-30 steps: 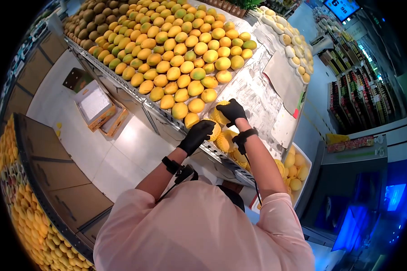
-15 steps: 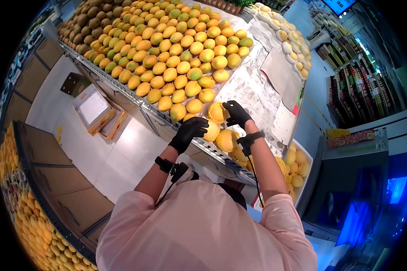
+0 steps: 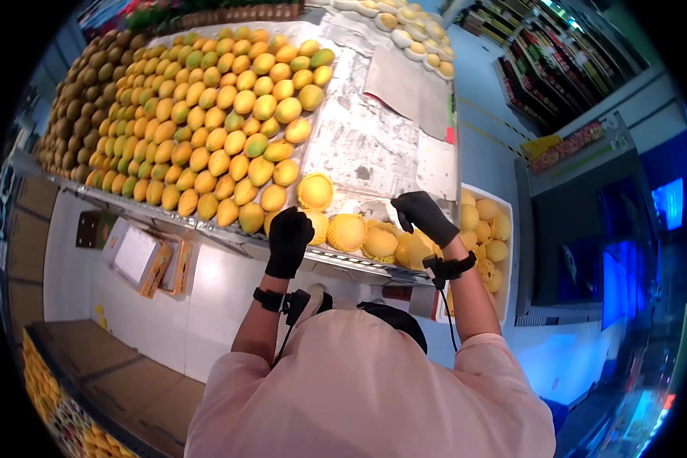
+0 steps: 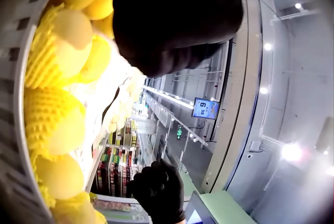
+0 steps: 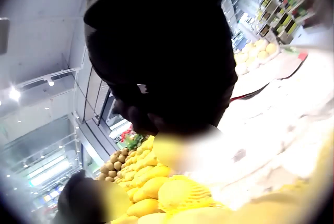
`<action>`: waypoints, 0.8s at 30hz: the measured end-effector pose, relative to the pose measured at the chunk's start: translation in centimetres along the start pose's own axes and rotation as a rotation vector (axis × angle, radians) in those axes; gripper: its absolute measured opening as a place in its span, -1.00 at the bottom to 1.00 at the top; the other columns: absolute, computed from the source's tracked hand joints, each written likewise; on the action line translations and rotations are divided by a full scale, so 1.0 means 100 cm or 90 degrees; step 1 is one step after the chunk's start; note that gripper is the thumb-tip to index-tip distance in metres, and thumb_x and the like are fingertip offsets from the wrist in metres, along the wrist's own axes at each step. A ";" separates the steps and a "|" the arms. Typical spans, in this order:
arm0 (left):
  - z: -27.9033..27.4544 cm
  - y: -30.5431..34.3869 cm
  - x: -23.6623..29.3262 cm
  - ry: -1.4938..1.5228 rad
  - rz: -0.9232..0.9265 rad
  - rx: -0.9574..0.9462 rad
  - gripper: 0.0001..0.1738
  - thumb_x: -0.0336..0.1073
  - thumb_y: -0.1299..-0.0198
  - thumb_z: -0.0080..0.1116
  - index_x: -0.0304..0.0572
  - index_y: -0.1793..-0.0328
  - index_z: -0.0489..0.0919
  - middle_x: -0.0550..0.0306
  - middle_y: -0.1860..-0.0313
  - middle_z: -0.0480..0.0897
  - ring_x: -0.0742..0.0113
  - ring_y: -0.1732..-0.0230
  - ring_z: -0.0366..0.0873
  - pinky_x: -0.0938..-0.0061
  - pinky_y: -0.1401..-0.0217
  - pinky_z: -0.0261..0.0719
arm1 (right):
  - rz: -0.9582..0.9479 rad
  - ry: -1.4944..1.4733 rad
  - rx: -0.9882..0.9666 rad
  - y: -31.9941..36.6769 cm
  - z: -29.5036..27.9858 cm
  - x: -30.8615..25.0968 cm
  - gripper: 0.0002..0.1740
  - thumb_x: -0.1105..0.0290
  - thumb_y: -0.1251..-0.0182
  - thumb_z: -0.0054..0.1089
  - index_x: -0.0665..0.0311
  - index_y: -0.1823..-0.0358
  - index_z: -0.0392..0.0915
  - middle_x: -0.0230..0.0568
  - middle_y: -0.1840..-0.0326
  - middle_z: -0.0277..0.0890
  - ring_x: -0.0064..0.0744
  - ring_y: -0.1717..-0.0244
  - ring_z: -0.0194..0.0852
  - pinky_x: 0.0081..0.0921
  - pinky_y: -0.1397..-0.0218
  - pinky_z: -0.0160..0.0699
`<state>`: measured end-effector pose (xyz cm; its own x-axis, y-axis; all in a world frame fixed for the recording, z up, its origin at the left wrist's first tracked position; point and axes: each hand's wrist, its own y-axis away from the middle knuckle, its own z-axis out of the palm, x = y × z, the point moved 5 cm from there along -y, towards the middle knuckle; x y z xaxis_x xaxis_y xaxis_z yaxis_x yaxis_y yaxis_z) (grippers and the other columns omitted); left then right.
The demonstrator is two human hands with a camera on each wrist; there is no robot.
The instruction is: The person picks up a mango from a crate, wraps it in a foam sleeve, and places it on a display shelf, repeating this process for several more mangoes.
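My left hand (image 3: 290,243), in a black glove, hovers at the stand's front edge with its fingers loosely curled, beside a round yellow fruit in a yellow foam net (image 3: 347,231). More netted fruit (image 3: 379,240) continues to the right along that edge, and a single netted fruit (image 3: 315,191) sits just behind the row. Further right, over the end of the row, my gloved right hand (image 3: 426,217) hangs with bent fingers and nothing in them. The left wrist view shows the netted fruit (image 4: 55,122) against the slotted rim (image 4: 23,83).
Rows of mangoes (image 3: 206,130) cover the stand's left part, with brown fruit (image 3: 84,114) beyond. White-stained paper (image 3: 359,130) and a grey sheet (image 3: 408,88) lie behind the netted row. A white box (image 3: 505,298) of yellow fruit stands at right. Cartons (image 3: 133,256) lie on the floor.
The right hand has let go of the netted fruit behind the row and drawn away to the right. The left hand has come off the front fruit. The head view has turned right.
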<state>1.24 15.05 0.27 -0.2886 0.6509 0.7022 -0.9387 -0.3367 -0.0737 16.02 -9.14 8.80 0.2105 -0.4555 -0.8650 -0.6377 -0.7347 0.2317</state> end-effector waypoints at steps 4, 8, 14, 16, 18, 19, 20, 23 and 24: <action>0.025 -0.003 -0.012 0.349 -0.127 -0.061 -0.76 -0.25 -0.33 -0.08 0.05 0.43 0.24 0.26 0.55 0.19 0.32 0.50 0.20 0.38 0.41 0.22 | -0.210 0.596 0.147 0.079 -0.014 0.050 -0.95 0.49 -0.03 0.12 0.26 0.54 0.51 0.03 0.55 0.49 0.04 0.48 0.53 -0.16 0.42 0.47; 0.050 -0.015 -0.035 0.402 -0.215 -0.050 -0.63 -0.14 -0.40 -0.13 0.12 0.53 0.21 0.33 0.63 0.16 0.41 0.57 0.16 0.43 0.46 0.18 | -0.030 0.540 0.278 0.159 -0.024 0.078 -0.96 0.52 -0.05 0.11 0.28 0.51 0.51 0.04 0.56 0.49 0.06 0.47 0.53 -0.16 0.41 0.48; 0.087 -0.015 -0.074 0.485 -0.322 -0.050 -0.59 -0.13 -0.37 -0.13 0.17 0.60 0.19 0.38 0.68 0.10 0.49 0.65 0.07 0.53 0.57 0.15 | 0.200 0.077 0.469 0.263 -0.009 0.170 -0.94 0.47 -0.06 0.14 0.30 0.50 0.51 -0.05 0.60 0.51 -0.12 0.53 0.55 -0.31 0.45 0.47; 0.103 -0.012 -0.085 0.511 -0.359 -0.103 -0.59 -0.12 -0.36 -0.12 0.17 0.60 0.19 0.38 0.69 0.10 0.49 0.66 0.07 0.54 0.58 0.13 | 0.202 -0.092 0.475 0.290 0.002 0.171 -0.89 0.41 -0.09 0.16 0.31 0.48 0.51 -0.17 0.62 0.52 -0.29 0.54 0.56 -0.40 0.47 0.47; 0.117 -0.008 -0.098 0.488 -0.402 -0.094 -0.59 -0.13 -0.42 -0.15 0.16 0.58 0.21 0.39 0.68 0.11 0.50 0.65 0.09 0.54 0.58 0.16 | 0.219 -0.189 0.555 0.308 0.014 0.177 -0.84 0.39 -0.21 0.10 0.34 0.40 0.57 -0.30 0.61 0.49 -0.50 0.58 0.51 -0.53 0.51 0.44; 0.126 -0.005 -0.103 0.501 -0.429 -0.105 -0.59 -0.12 -0.42 -0.15 0.16 0.58 0.21 0.38 0.67 0.11 0.50 0.65 0.09 0.54 0.58 0.16 | 0.248 -0.300 0.616 0.317 0.022 0.182 -0.83 0.41 -0.23 0.08 0.35 0.37 0.59 -0.29 0.60 0.50 -0.51 0.59 0.50 -0.54 0.53 0.43; 0.134 -0.004 -0.107 0.512 -0.456 -0.115 -0.59 -0.12 -0.43 -0.16 0.15 0.57 0.21 0.38 0.67 0.11 0.50 0.65 0.10 0.54 0.58 0.16 | 0.273 -0.413 0.674 0.324 0.028 0.186 -0.83 0.43 -0.26 0.06 0.36 0.34 0.61 -0.28 0.58 0.50 -0.51 0.60 0.50 -0.55 0.54 0.42; 0.143 -0.002 -0.122 0.397 -0.465 -0.103 -0.61 -0.16 -0.32 -0.04 0.12 0.60 0.23 0.33 0.67 0.18 0.40 0.63 0.18 0.46 0.55 0.20 | 0.385 -0.371 0.657 0.344 0.030 0.203 -0.80 0.46 -0.29 0.03 0.36 0.26 0.65 -0.27 0.55 0.52 -0.53 0.61 0.49 -0.56 0.53 0.45; 0.147 -0.001 -0.126 0.365 -0.471 -0.086 -0.62 -0.18 -0.26 0.02 0.10 0.62 0.23 0.31 0.69 0.19 0.37 0.63 0.21 0.43 0.53 0.21 | 0.391 -0.309 0.618 0.347 0.028 0.208 -0.80 0.47 -0.29 0.04 0.34 0.23 0.66 -0.27 0.54 0.53 -0.53 0.61 0.48 -0.56 0.53 0.46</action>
<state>7.75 -3.14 1.87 0.3737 0.9152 0.1510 -0.9242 0.3535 0.1444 -3.82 -42.66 -2.41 -0.4784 -0.2079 -0.8532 -0.8609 0.3025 0.4091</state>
